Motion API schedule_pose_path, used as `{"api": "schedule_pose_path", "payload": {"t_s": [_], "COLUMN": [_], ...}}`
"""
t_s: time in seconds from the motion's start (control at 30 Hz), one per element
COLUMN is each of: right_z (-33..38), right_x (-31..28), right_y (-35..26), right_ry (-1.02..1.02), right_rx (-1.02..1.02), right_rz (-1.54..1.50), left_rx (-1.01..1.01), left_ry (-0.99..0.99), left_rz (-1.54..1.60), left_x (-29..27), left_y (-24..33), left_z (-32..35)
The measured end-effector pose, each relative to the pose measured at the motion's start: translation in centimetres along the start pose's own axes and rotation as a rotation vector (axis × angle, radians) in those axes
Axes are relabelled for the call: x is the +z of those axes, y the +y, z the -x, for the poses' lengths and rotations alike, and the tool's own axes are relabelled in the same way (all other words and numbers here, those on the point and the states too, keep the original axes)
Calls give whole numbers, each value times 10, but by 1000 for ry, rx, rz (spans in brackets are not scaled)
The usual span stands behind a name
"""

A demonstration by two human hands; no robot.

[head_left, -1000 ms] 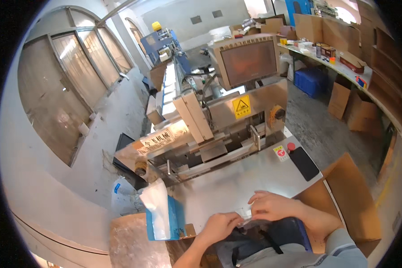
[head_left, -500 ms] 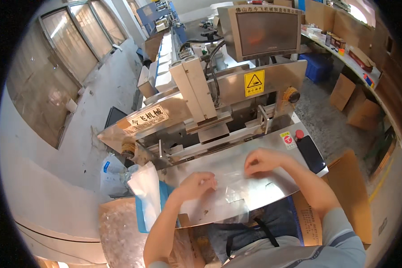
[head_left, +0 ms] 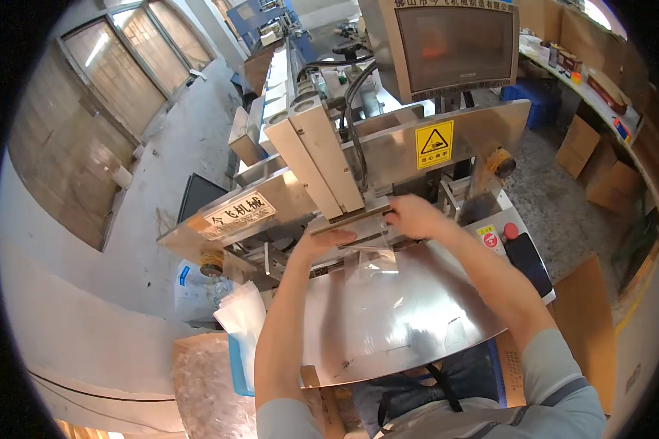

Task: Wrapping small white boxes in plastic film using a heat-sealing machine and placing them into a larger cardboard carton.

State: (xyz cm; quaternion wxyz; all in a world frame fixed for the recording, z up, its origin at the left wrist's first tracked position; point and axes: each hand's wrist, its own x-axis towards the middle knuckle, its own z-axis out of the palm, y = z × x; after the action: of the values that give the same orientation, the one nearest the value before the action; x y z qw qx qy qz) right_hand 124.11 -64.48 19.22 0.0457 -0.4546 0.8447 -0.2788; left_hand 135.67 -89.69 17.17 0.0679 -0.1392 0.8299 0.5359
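Observation:
A clear plastic bag [head_left: 374,265] hangs at the machine's front slot, its lower part trailing over the shiny metal worktop [head_left: 388,322]. My left hand [head_left: 325,241] is at the left of the slot, its fingers pointing right and closed at the bag's upper edge. On the other side my right hand [head_left: 416,218] curls its fingers at the bag's right upper edge, close to the metal plate [head_left: 351,221] under the upright column. The film is see-through, so its exact edges are hard to make out.
A blue bin [head_left: 240,366] holding white plastic bags [head_left: 243,314] stands left of the worktop. At its right end are a red button [head_left: 511,231] and a black phone [head_left: 529,262]. A monitor [head_left: 458,47] rises above the steel crossbar [head_left: 476,139]. Cardboard [head_left: 582,329] stands at right.
Both hands have moved forward from above the worktop to the machine's slot, carrying the clear plastic bag along. The view has shifted slightly closer to the machine.

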Motion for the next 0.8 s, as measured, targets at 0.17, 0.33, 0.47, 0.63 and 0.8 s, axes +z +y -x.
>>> {"api": "schedule_pose_path", "payload": {"t_s": [0.17, 0.33, 0.47, 0.63, 0.8], "right_z": [34, 37, 34, 27, 51], "right_x": [46, 45, 40, 40, 33], "right_y": [-40, -25, -31, -30, -49], "right_ry": [95, 31, -10, -68, 13], "right_rx": [-285, -217, -240, -216, -157], "right_rz": [157, 231, 198, 204, 291], "left_rx": [613, 12, -116, 78, 432], "left_ry": [139, 259, 424, 912, 653], "left_rz": [11, 422, 507, -313, -686], "left_x": [15, 6, -10, 7, 152], "left_y": [-10, 19, -10, -14, -5], "left_z": [-5, 31, 39, 53, 131]}}
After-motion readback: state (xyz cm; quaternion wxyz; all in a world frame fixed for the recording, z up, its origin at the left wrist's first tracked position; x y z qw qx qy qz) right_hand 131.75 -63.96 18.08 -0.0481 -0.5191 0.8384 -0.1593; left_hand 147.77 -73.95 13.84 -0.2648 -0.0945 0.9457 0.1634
